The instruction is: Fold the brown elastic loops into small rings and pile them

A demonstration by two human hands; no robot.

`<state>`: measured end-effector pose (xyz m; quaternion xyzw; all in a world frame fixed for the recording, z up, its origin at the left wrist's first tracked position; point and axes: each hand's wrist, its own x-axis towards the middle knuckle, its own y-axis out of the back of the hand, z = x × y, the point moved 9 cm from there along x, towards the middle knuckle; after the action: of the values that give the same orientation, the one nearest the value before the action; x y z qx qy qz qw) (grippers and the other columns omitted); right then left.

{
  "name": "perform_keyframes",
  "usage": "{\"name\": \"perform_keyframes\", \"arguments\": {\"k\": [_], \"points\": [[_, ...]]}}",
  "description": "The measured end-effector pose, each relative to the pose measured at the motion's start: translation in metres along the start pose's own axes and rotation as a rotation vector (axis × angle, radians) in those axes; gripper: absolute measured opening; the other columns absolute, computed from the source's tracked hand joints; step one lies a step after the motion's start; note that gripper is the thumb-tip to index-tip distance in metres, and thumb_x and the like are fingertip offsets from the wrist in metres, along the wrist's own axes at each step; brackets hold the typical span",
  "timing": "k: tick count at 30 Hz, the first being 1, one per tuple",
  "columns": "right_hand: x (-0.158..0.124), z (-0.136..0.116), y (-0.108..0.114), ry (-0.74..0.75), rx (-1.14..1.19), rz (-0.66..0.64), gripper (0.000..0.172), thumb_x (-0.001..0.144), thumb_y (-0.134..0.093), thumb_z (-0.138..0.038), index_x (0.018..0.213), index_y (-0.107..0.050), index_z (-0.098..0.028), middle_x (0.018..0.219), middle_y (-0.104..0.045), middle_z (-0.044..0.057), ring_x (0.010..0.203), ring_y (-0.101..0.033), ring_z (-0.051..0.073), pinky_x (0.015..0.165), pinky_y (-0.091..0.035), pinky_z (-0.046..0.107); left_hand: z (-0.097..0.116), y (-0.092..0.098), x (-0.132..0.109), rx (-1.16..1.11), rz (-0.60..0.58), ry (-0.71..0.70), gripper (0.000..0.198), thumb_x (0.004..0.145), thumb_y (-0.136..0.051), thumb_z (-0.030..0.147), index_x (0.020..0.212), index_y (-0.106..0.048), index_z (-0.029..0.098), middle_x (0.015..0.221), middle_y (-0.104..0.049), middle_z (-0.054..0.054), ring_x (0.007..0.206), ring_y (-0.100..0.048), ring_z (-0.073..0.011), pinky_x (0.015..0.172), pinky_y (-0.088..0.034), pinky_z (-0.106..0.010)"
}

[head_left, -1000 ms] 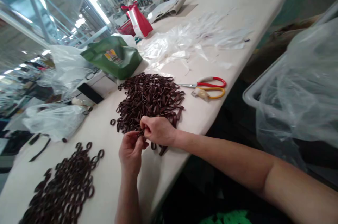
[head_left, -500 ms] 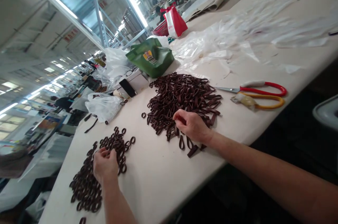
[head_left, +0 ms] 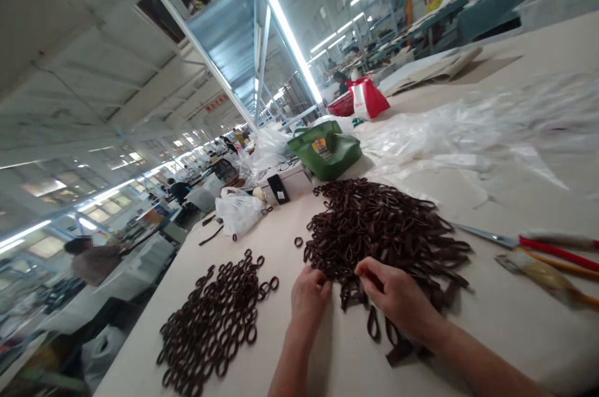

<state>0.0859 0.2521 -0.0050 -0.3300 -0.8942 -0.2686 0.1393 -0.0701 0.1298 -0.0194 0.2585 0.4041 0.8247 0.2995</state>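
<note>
A large pile of dark brown strap loops [head_left: 374, 222] lies on the pale table. At its near left edge my left hand [head_left: 311, 291] rests low, fingers curled together; what they hold, if anything, is hidden. My right hand [head_left: 393, 291] is over the pile's near side, thumb and fingers pinched, and nothing can be made out between them. A second pile, of small brown rings [head_left: 219, 316], is spread on the left. One single ring [head_left: 298, 241] lies between the piles.
Red-handled scissors [head_left: 505, 240] and a yellow-handled tool [head_left: 538, 269] lie right of the loops. Behind are a green bag [head_left: 325, 150], a phone [head_left: 278, 189], a white plastic bag [head_left: 238, 211], a red-white bag [head_left: 368, 98] and plastic sheeting [head_left: 435, 128]. A person [head_left: 93, 259] is at far left.
My left hand has left the ring pile and moved right to the edge of the strap loops. My right hand stays at the loops. The camera view has shifted.
</note>
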Motion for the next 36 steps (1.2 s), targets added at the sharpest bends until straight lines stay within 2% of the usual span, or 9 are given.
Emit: {"name": "perform_keyframes", "arguments": {"k": [3, 7, 9, 12, 20, 23, 27, 31, 36], "points": [[0.0, -0.002, -0.004, 0.028, 0.007, -0.01, 0.024, 0.091, -0.041, -0.028, 0.101, -0.063, -0.02, 0.089, -0.068, 0.004, 0.077, -0.064, 0.019, 0.074, -0.05, 0.03, -0.001, -0.002, -0.01, -0.116, -0.002, 0.063, 0.012, 0.079, -0.056, 0.02, 0.068, -0.059, 0.015, 0.068, -0.056, -0.001, 0.065, -0.052, -0.0139, 0.063, -0.039, -0.024], [-0.005, -0.009, -0.021, 0.107, 0.08, -0.133, 0.038, 0.09, -0.043, -0.019, 0.122, -0.063, -0.023, 0.117, -0.067, 0.006, 0.105, -0.064, 0.02, 0.094, -0.049, 0.031, 0.006, -0.025, -0.029, -0.624, -0.136, 0.23, 0.032, 0.073, -0.062, 0.046, 0.068, -0.053, 0.016, 0.053, -0.046, 0.003, 0.045, -0.038, -0.0092, 0.046, -0.03, -0.021], [-0.009, -0.01, -0.03, 0.127, 0.112, -0.196, 0.037, 0.091, -0.043, -0.017, 0.119, -0.065, -0.025, 0.115, -0.068, 0.004, 0.106, -0.064, 0.02, 0.095, -0.049, 0.031, 0.013, -0.034, -0.035, -0.76, -0.195, 0.281, 0.043, 0.064, -0.069, 0.056, 0.066, -0.051, 0.017, 0.048, -0.042, 0.004, 0.04, -0.033, -0.0075, 0.041, -0.024, -0.02], [-0.01, -0.008, -0.036, 0.137, 0.124, -0.225, 0.035, 0.091, -0.043, -0.016, 0.114, -0.066, -0.026, 0.109, -0.068, 0.003, 0.101, -0.065, 0.019, 0.092, -0.05, 0.029, 0.018, -0.042, -0.039, -0.818, -0.257, 0.316, 0.047, 0.06, -0.072, 0.058, 0.064, -0.05, 0.017, 0.042, -0.041, 0.004, 0.036, -0.033, -0.0066, 0.039, -0.019, -0.019], [-0.008, -0.006, -0.035, 0.114, 0.053, -0.229, 0.026, 0.091, -0.042, -0.021, 0.096, -0.067, -0.023, 0.091, -0.066, 0.003, 0.086, -0.064, 0.019, 0.079, -0.049, 0.028, 0.021, -0.057, -0.04, -0.983, -0.361, 0.3, 0.049, 0.053, -0.079, 0.056, 0.061, -0.051, 0.016, 0.04, -0.044, 0.003, 0.033, -0.036, -0.0064, 0.036, -0.022, -0.018], [-0.008, 0.002, -0.032, 0.05, 0.025, -0.194, 0.023, 0.089, -0.043, -0.024, 0.09, -0.066, -0.023, 0.086, -0.066, 0.003, 0.081, -0.063, 0.019, 0.075, -0.048, 0.03, 0.022, -0.062, -0.042, -1.023, -0.349, 0.281, 0.041, 0.051, -0.08, 0.043, 0.063, -0.052, 0.015, 0.045, -0.047, 0.002, 0.036, -0.04, -0.0068, 0.038, -0.028, -0.017], [-0.008, 0.012, -0.033, -0.048, 0.065, -0.215, 0.018, 0.086, -0.045, -0.028, 0.084, -0.063, -0.022, 0.082, -0.065, 0.002, 0.076, -0.062, 0.02, 0.07, -0.045, 0.03, 0.021, -0.06, -0.042, -0.98, -0.241, 0.236, 0.026, 0.053, -0.071, 0.031, 0.062, -0.051, 0.016, 0.047, -0.047, 0.003, 0.038, -0.038, -0.007, 0.041, -0.031, -0.019], [-0.008, 0.009, -0.029, -0.089, 0.191, -0.226, 0.017, 0.085, -0.048, -0.034, 0.077, -0.058, -0.022, 0.073, -0.058, 0.0, 0.071, -0.056, 0.019, 0.064, -0.042, 0.029, 0.016, -0.042, -0.038, -0.837, -0.138, 0.212, 0.014, 0.056, -0.059, 0.026, 0.061, -0.051, 0.016, 0.049, -0.045, 0.003, 0.043, -0.038, -0.0074, 0.044, -0.028, -0.02], [-0.009, -0.017, -0.029, -0.041, 0.408, -0.341, 0.018, 0.088, -0.051, -0.037, 0.08, -0.056, -0.022, 0.084, -0.056, 0.002, 0.08, -0.055, 0.019, 0.071, -0.046, 0.029, 0.012, -0.017, -0.034, -0.819, -0.041, 0.19, 0.013, 0.061, -0.056, 0.026, 0.066, -0.055, 0.015, 0.057, -0.051, 0.0, 0.053, -0.041, -0.0096, 0.052, -0.033, -0.021]]}}
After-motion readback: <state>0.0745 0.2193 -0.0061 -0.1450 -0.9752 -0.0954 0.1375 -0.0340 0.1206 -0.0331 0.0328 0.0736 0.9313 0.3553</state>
